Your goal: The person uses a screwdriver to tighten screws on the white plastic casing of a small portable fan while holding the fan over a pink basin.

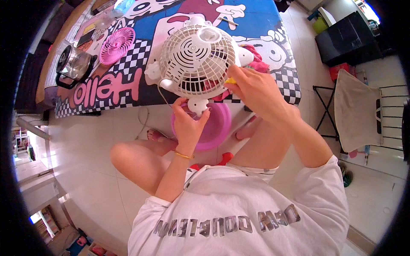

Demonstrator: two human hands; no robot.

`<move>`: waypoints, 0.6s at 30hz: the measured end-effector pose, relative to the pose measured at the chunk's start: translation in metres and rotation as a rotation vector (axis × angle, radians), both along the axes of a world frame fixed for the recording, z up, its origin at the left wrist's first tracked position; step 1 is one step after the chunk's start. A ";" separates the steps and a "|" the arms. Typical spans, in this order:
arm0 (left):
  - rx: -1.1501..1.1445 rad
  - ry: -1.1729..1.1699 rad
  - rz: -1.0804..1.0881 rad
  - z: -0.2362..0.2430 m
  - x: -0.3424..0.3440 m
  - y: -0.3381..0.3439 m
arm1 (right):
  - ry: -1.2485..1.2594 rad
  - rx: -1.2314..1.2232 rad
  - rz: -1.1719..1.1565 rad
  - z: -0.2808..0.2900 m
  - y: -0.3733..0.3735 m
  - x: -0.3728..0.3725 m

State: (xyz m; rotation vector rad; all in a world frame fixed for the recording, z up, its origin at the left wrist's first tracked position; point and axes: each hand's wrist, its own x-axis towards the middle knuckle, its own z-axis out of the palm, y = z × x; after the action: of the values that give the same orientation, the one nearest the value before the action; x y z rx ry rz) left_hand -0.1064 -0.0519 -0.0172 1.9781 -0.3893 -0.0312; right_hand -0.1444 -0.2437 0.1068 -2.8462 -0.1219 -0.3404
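A white round fan casing (196, 59) with a slotted grille lies on the near part of the table. My left hand (190, 121) grips a white rounded lug (197, 105) on its near side, over the table's edge, thumb and fingers on either side. At the casing's right rim my right hand (256, 87) is closed on a small yellow thing (231, 80); its kind is mostly hidden by the fingers. Below and behind the casing's right side shows a bunched red and pink cloth (255, 57). A thin cord (163, 94) runs from the casing toward my left hand.
A pink fan grille (117, 45) and a glass jug (74, 66) with a dark handle sit left on the patterned tablecloth (256, 17). A pink basin (220, 132) stands on the floor between my legs. A folding chair (358, 109) is to the right.
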 end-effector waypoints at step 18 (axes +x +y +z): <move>0.073 0.021 -0.005 0.008 0.008 -0.006 | 0.066 0.001 0.107 -0.007 -0.005 0.015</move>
State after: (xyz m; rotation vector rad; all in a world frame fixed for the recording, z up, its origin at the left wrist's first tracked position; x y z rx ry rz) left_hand -0.0982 -0.0579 -0.0096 2.0476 -0.3849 -0.0700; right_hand -0.1299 -0.2487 0.0994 -2.8319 -0.2601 -0.2237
